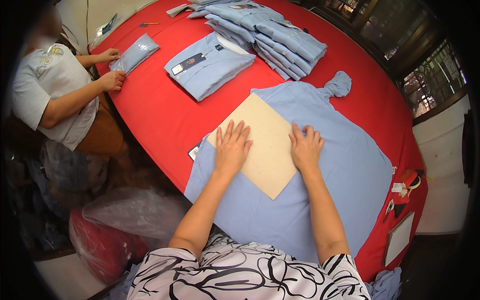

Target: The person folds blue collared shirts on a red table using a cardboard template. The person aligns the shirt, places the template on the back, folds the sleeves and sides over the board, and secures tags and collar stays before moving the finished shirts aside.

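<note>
A light blue shirt lies spread out on the red-covered table in front of me, one sleeve bunched at its far right. On top of it rests a beige cardboard sheet, turned with one corner toward me. My left hand presses flat on the sheet's left side, fingers stretched out. At the right edge of the cardboard is my right hand, its fingers slightly bent and apart, touching the edge and the cloth. A dark tag with a white label pokes out beside the shirt's left edge.
Beyond lie a folded blue shirt and a stack of folded shirts. At the left, a co-worker handles a plastic-wrapped shirt. Tape rolls and a white pad sit at the right edge. Plastic bags are below left.
</note>
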A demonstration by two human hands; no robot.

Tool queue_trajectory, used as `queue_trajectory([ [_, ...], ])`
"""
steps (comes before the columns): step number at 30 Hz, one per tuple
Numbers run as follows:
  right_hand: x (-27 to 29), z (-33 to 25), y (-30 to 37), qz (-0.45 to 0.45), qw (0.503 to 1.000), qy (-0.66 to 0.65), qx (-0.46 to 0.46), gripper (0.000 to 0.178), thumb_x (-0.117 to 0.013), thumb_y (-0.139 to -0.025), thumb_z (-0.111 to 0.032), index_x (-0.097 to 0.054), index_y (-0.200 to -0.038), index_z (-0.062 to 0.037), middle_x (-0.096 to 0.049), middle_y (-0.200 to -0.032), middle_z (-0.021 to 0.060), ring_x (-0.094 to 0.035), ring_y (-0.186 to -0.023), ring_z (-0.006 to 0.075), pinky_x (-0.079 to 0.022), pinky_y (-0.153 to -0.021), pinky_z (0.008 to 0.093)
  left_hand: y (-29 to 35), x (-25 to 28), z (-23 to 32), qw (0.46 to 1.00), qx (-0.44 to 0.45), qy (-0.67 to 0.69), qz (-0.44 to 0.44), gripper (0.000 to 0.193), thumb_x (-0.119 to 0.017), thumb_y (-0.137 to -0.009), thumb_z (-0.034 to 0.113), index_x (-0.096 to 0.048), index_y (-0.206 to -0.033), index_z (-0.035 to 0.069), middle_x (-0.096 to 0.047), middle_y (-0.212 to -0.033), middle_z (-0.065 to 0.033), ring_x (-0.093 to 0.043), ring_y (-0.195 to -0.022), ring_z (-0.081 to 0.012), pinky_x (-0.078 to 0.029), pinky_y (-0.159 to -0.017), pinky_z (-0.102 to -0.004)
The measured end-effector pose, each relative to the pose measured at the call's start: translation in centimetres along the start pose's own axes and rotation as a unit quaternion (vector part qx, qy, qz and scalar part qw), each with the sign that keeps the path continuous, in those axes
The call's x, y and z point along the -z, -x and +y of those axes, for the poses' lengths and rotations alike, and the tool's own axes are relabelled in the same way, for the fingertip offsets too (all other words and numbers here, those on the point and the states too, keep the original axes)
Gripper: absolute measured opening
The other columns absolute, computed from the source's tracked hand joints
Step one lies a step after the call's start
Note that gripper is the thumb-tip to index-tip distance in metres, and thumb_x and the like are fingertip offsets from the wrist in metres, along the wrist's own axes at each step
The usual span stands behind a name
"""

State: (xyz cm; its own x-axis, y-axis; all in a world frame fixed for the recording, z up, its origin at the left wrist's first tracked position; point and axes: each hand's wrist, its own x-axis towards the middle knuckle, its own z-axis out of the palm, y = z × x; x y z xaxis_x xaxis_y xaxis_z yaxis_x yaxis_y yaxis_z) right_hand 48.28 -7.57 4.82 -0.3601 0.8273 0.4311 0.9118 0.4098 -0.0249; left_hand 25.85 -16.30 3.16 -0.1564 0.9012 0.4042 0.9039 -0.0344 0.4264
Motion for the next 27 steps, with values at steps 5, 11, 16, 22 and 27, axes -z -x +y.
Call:
queue_trajectory([
  [5,-0.2,0.5,-0.4,-0.005,1.000,-0.005,0.000,0.035,-0.062,-0.094,-0.028,-0.065,-0.128,-0.0211,-0.053,-0.109,0.0076,-0.049,-0.098,0.0266,-0.037,-0.087,0.0437,-0.4,-0.2,0.9,1.000,0.004,0.000,-0.002,0.047,-0.065,-0.093,0.031,-0.060,-0.133,0.009,-0.051,-0.146,-0.0088,-0.038,-0.142,-0.0325,-0.020,-0.118,-0.0574],
  [11,0.1,0.5,-0.6,-0.037,0.999,-0.024,-0.018,0.035,-0.062,-0.094,-0.027,-0.065,-0.128,-0.0201,-0.053,-0.110,0.0089,-0.049,-0.098,0.0283,-0.039,-0.085,0.0437,-0.3,-0.5,0.7,1.000,0.004,0.005,-0.002,0.047,-0.063,-0.094,0.031,-0.058,-0.135,0.009,-0.049,-0.147,-0.0096,-0.036,-0.142,-0.0342,-0.018,-0.119,-0.0554],
  [16,0.0,0.4,-0.6,-0.028,0.999,-0.030,-0.016,0.035,-0.063,-0.094,-0.025,-0.065,-0.128,-0.0199,-0.053,-0.109,0.0093,-0.049,-0.097,0.0285,-0.040,-0.084,0.0430,-0.5,0.5,0.6,0.999,0.031,-0.003,-0.007,0.048,-0.063,-0.094,0.031,-0.058,-0.135,0.008,-0.048,-0.148,-0.0117,-0.036,-0.142,-0.0342,-0.020,-0.119,-0.0536],
  [22,0.1,0.4,-0.5,-0.006,0.999,-0.045,-0.005,0.036,-0.065,-0.092,-0.026,-0.066,-0.127,-0.0176,-0.053,-0.109,0.0097,-0.048,-0.096,0.0287,-0.040,-0.083,0.0418,1.9,2.2,-2.2,0.998,0.055,0.011,0.015,0.050,-0.064,-0.093,0.028,-0.055,-0.135,0.003,-0.044,-0.149,-0.0176,-0.035,-0.142,-0.0357,-0.023,-0.119,-0.0537],
  [27,0.4,0.3,-0.9,-0.005,0.997,-0.074,0.003,0.037,-0.065,-0.092,-0.027,-0.066,-0.126,-0.0156,-0.053,-0.109,0.0101,-0.049,-0.096,0.0291,-0.041,-0.084,0.0421,1.6,2.8,-2.9,1.000,0.013,0.020,0.011,0.051,-0.064,-0.093,0.026,-0.054,-0.136,0.000,-0.043,-0.148,-0.0184,-0.034,-0.143,-0.0365,-0.024,-0.118,-0.0530],
])
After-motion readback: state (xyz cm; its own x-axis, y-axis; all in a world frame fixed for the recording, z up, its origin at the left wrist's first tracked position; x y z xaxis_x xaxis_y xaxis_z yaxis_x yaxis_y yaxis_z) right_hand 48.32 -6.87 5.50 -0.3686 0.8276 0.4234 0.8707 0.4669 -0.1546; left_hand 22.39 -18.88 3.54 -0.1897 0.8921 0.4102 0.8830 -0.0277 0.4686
